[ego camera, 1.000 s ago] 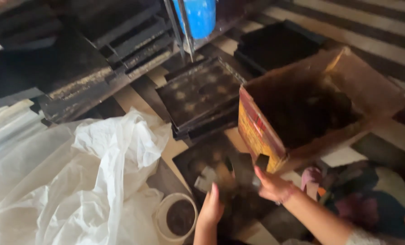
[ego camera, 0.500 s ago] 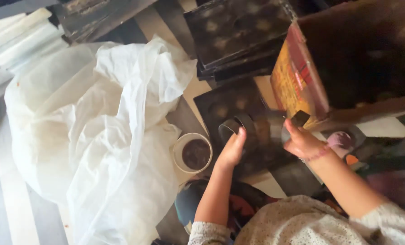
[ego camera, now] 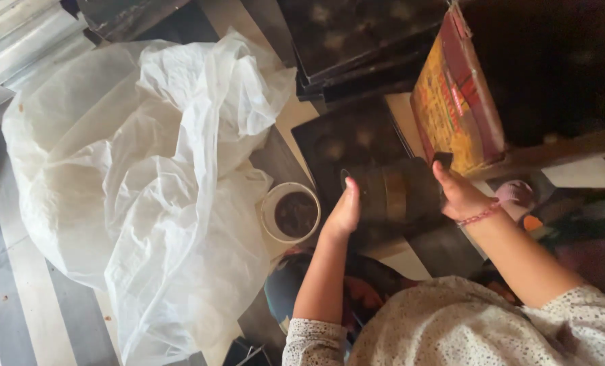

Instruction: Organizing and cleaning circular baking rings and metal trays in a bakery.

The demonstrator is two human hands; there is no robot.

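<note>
A row of dark round pieces (ego camera: 392, 193) lies on its side between my two hands, above a dark tray (ego camera: 346, 146) on the floor. My left hand (ego camera: 343, 213) presses against the row's left end. My right hand (ego camera: 457, 193), with a thin bracelet on the wrist, presses against the right end. Both hands clamp the row between them. A small white-rimmed bowl (ego camera: 290, 213) with dark contents stands just left of my left hand.
A large crumpled white plastic sheet (ego camera: 146, 176) covers the striped floor at left. An open cardboard box (ego camera: 455, 102) with a yellow and red side stands at right. A stack of dark trays (ego camera: 357, 41) lies behind, and metal rails (ego camera: 17, 47) at top left.
The view has shifted, so the scene sits lower and larger in frame. My hands have closed in on the row of dark pieces from both ends and hold it steady.
</note>
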